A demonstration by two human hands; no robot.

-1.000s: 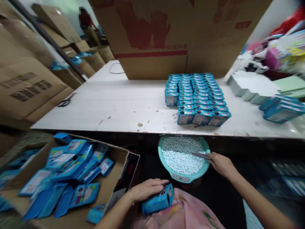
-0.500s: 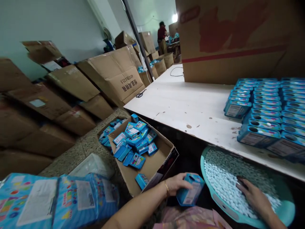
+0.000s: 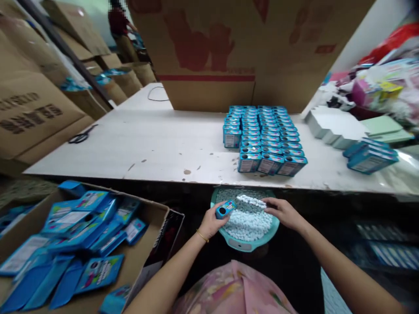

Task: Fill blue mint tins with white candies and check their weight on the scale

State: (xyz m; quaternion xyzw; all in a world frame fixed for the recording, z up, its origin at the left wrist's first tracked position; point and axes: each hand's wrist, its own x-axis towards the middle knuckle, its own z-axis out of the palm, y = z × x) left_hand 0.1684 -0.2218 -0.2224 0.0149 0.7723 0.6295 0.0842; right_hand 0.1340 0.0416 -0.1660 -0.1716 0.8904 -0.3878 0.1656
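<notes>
My left hand (image 3: 212, 222) is closed around a small blue box (image 3: 225, 209), tilted, with a dark round spot on its end. The box is over the left side of a teal basin (image 3: 242, 245). Small white pellets (image 3: 247, 226) fill much of the basin. My right hand (image 3: 282, 211) grips the end of a narrow scoop heaped with a row of white pellets (image 3: 250, 200), raised above the basin. The pellets and my fingers hide most of the scoop. Box and scoop are apart.
Blue boxes (image 3: 262, 144) stand in rows on the white table (image 3: 147, 144); a few more (image 3: 371, 157) are at right. A carton (image 3: 157, 218) of blue boxes sits at lower left. Scissors (image 3: 81, 136) lie near the table's left edge. A large carton (image 3: 209, 91) stands behind; a person (image 3: 121, 30) is farther back.
The view has swung right. My right hand has lifted the scoop out of the pellets, now loaded. My left hand has brought the blue box over the basin's edge and turned it.
</notes>
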